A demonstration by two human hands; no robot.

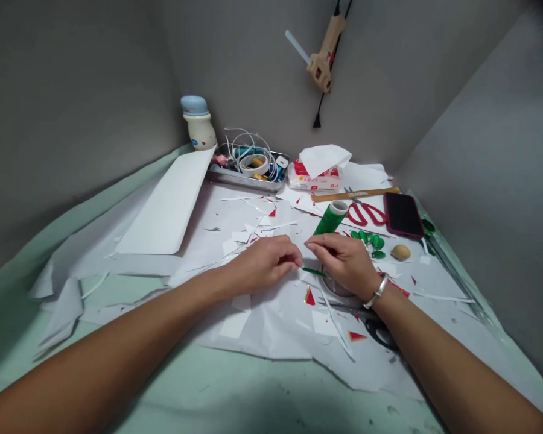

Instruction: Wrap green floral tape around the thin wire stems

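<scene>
My left hand [266,262] and my right hand [344,260] meet over white paper in the middle of the table. Both are closed in a pinch on a thin green strip [314,272] that runs between them. A silver bracelet sits on my right wrist. Just behind my right hand stands a tilted green spool [329,219]. Small green leaf-like pieces [371,240] lie to its right. Under my right wrist lie black-handled scissors [375,328] and a clear tape ring, partly hidden.
Red-handled scissors [365,213], a wooden ruler [355,194], a dark phone [403,215] and a tan lump [400,252] lie at the back right. A metal tray [248,176] of cables, a tissue pack [314,177] and a bottle [198,124] stand behind. Paper scraps cover the table. A glue gun [323,53] hangs on the wall.
</scene>
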